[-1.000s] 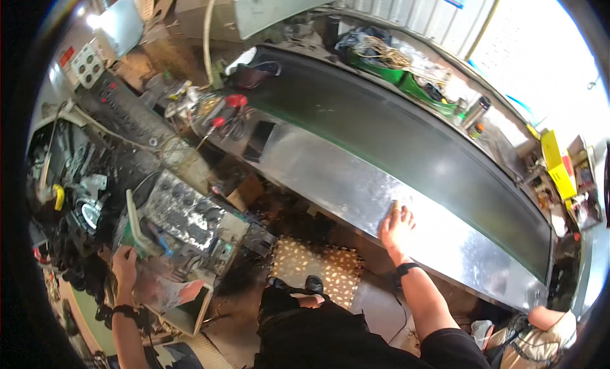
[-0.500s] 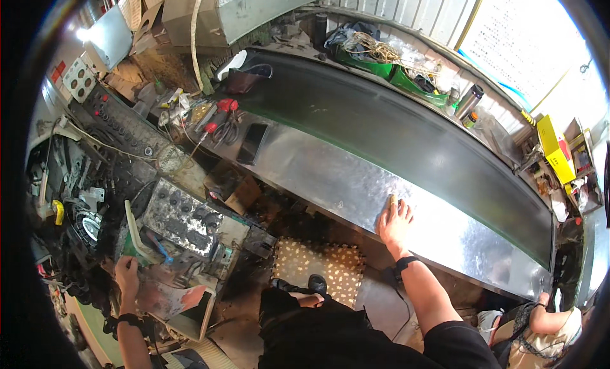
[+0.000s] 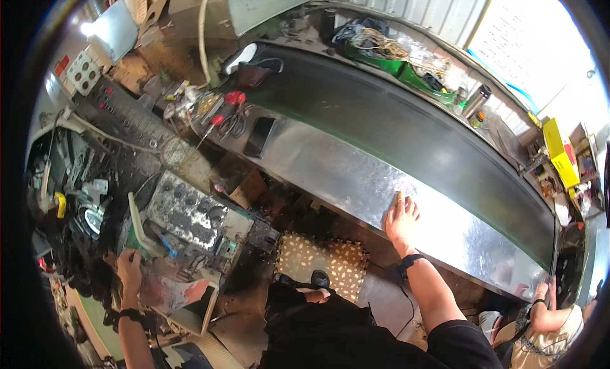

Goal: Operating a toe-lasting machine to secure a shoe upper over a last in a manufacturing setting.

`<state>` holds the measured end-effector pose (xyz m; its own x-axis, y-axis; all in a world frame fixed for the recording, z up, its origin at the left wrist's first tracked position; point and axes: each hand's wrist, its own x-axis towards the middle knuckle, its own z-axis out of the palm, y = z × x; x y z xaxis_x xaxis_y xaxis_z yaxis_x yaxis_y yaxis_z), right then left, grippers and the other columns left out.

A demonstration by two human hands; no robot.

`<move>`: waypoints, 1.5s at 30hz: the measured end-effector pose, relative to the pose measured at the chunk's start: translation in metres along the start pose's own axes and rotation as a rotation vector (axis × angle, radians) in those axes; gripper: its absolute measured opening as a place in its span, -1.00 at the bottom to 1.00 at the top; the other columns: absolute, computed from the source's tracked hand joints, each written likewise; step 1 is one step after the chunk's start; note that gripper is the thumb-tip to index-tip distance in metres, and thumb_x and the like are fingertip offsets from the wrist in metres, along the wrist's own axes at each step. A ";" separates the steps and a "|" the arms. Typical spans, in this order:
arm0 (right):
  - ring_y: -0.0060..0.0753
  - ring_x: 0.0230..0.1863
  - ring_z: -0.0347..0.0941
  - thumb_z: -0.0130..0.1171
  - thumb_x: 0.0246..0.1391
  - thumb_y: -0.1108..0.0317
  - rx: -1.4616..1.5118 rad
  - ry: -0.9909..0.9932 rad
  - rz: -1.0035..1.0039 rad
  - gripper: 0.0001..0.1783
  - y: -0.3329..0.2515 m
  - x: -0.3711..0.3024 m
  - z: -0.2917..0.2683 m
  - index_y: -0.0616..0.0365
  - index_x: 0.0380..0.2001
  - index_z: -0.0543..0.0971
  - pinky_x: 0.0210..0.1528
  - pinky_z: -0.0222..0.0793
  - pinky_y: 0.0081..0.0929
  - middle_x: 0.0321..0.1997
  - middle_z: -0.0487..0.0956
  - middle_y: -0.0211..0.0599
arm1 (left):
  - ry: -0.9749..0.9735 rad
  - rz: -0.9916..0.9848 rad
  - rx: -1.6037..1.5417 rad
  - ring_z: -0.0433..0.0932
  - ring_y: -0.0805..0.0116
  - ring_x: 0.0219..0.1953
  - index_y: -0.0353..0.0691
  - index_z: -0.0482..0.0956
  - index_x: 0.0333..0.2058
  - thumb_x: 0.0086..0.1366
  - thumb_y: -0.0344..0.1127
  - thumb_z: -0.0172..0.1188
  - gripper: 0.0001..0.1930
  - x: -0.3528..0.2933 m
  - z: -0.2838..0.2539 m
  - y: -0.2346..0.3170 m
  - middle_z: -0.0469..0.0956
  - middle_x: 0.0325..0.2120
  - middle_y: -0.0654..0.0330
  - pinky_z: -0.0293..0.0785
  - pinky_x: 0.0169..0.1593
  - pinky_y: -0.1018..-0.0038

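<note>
My right hand (image 3: pixel 401 224) lies palm down on the bare metal strip along the near side of the long workbench (image 3: pixel 330 169), fingers stretched out and slightly apart. A dark band circles that wrist, and a yellowish spot shows at one fingertip. At the lower left, my left hand (image 3: pixel 129 272) has its fingers curled in beside a grimy machine (image 3: pixel 185 210) with a pale curved guard (image 3: pixel 141 226). Whatever those fingers hold, if anything, is hidden. Close to that hand is a worn reddish panel (image 3: pixel 175 291). A blue-handled tool (image 3: pixel 166 242) rests on the machine.
A dark phone (image 3: pixel 259 137) and a red corded tool (image 3: pixel 232 102) lie on the bench's left part. Green trays (image 3: pixel 381 61) line its back, beside a metal flask (image 3: pixel 476 99). Another person (image 3: pixel 549 321) is at the right end. A patterned mat (image 3: pixel 321 258) covers floor by my feet.
The whole view has shifted slightly, so things sit a little further right. My hands keep nearly the same places. At the bench's right end, the other person's hand now shows with fingers raised.
</note>
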<state>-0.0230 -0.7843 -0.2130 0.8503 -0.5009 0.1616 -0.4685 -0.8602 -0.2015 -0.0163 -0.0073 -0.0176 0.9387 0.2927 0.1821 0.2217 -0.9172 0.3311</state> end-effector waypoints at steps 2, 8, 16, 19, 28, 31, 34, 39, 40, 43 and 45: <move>0.18 0.44 0.17 0.00 0.28 0.08 0.004 0.030 -0.007 -0.40 -0.004 -0.002 0.000 0.09 0.32 0.44 0.45 0.00 0.16 0.43 0.34 0.00 | 0.033 0.048 0.008 0.63 -0.03 -0.25 -0.33 0.66 -0.29 0.30 -0.23 0.23 -0.76 -0.004 -0.003 -0.007 0.65 -0.36 -0.03 0.47 -0.13 0.22; 0.11 0.43 0.18 0.00 0.29 0.09 -0.034 0.034 -0.014 -0.39 0.003 -0.002 0.003 0.00 0.37 0.41 0.45 -0.01 0.10 0.42 0.35 -0.03 | -0.013 -0.088 0.036 0.65 0.02 -0.19 -0.25 0.70 -0.23 0.26 -0.08 0.25 -0.67 -0.004 0.000 0.005 0.69 -0.29 0.03 0.49 -0.08 0.24; 0.07 0.45 0.14 -0.01 0.32 0.08 -0.047 0.004 -0.003 -0.40 0.003 -0.006 0.001 -0.03 0.37 0.40 0.46 -0.03 0.08 0.43 0.33 -0.05 | -0.026 -0.064 0.060 0.65 0.06 -0.24 -0.22 0.70 -0.21 0.29 -0.07 0.23 -0.67 -0.009 -0.010 0.018 0.68 -0.33 0.07 0.48 -0.11 0.24; 0.07 0.45 0.15 -0.01 0.32 0.08 -0.061 -0.011 0.006 -0.40 0.003 -0.005 0.003 -0.05 0.39 0.38 0.46 -0.04 0.07 0.43 0.33 -0.05 | -0.033 -0.117 0.055 0.65 0.07 -0.24 -0.24 0.70 -0.21 0.30 -0.08 0.24 -0.67 -0.008 -0.006 0.012 0.68 -0.34 0.06 0.49 -0.12 0.25; 0.04 0.45 0.16 0.00 0.31 0.07 -0.018 0.027 0.011 -0.45 0.005 0.000 0.004 0.01 0.29 0.46 0.45 -0.03 0.06 0.42 0.34 -0.11 | -0.048 -0.028 0.019 0.65 0.09 -0.27 -0.31 0.68 -0.21 0.34 -0.20 0.21 -0.73 0.002 -0.003 0.016 0.68 -0.34 0.02 0.48 -0.14 0.29; 0.05 0.45 0.15 0.02 0.30 0.05 -0.007 0.030 0.021 -0.45 0.002 0.001 0.005 0.03 0.27 0.47 0.45 -0.02 0.05 0.43 0.33 -0.10 | -0.033 -0.020 0.034 0.65 0.09 -0.27 -0.32 0.67 -0.23 0.35 -0.20 0.20 -0.74 0.001 -0.002 0.009 0.67 -0.35 0.00 0.48 -0.14 0.29; 0.04 0.44 0.15 0.02 0.31 0.09 -0.024 0.006 0.010 -0.40 0.002 0.002 0.005 -0.03 0.38 0.39 0.44 0.01 0.08 0.44 0.29 -0.13 | -0.010 0.015 -0.018 0.63 0.02 -0.29 -0.33 0.66 -0.27 0.32 -0.24 0.20 -0.76 -0.003 -0.003 0.006 0.64 -0.38 0.01 0.47 -0.16 0.25; 0.21 0.43 0.11 0.00 0.33 0.11 -0.024 0.008 -0.044 -0.36 0.009 -0.001 0.008 -0.06 0.44 0.30 0.42 0.00 0.21 0.46 0.24 0.05 | -0.153 0.285 0.333 0.53 -0.19 -0.33 -0.36 0.57 -0.43 0.24 -0.32 0.21 -0.81 0.028 -0.018 0.036 0.56 -0.44 -0.04 0.45 -0.20 0.08; 0.21 0.43 0.11 0.00 0.33 0.11 -0.036 -0.005 -0.035 -0.35 0.013 -0.002 0.007 -0.05 0.45 0.29 0.42 -0.01 0.22 0.46 0.23 0.05 | -0.168 0.503 0.477 0.53 -0.18 -0.34 -0.34 0.56 -0.46 0.24 -0.32 0.23 -0.82 0.048 -0.022 0.068 0.55 -0.46 -0.04 0.45 -0.22 0.06; 0.21 0.43 0.11 0.00 0.33 0.12 -0.022 -0.019 -0.046 -0.35 0.006 -0.002 0.003 -0.03 0.45 0.27 0.42 -0.01 0.23 0.46 0.23 0.06 | 0.083 0.615 0.266 0.51 -0.14 -0.41 -0.25 0.54 -0.52 0.25 -0.31 0.27 -0.79 0.097 -0.009 0.149 0.50 -0.51 -0.01 0.43 -0.32 0.04; 0.22 0.43 0.11 0.00 0.33 0.13 -0.025 -0.010 -0.049 -0.35 0.007 -0.003 -0.004 -0.01 0.45 0.27 0.42 -0.01 0.23 0.46 0.22 0.06 | -0.035 0.631 0.171 0.56 -0.10 -0.38 -0.22 0.62 -0.45 0.28 -0.29 0.26 -0.84 0.134 0.010 0.206 0.57 -0.45 0.01 0.49 -0.31 0.12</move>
<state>-0.0294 -0.7889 -0.2111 0.8745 -0.4573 0.1614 -0.4320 -0.8859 -0.1690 0.1583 -0.1599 0.0660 0.9096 -0.3220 0.2625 -0.3382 -0.9409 0.0180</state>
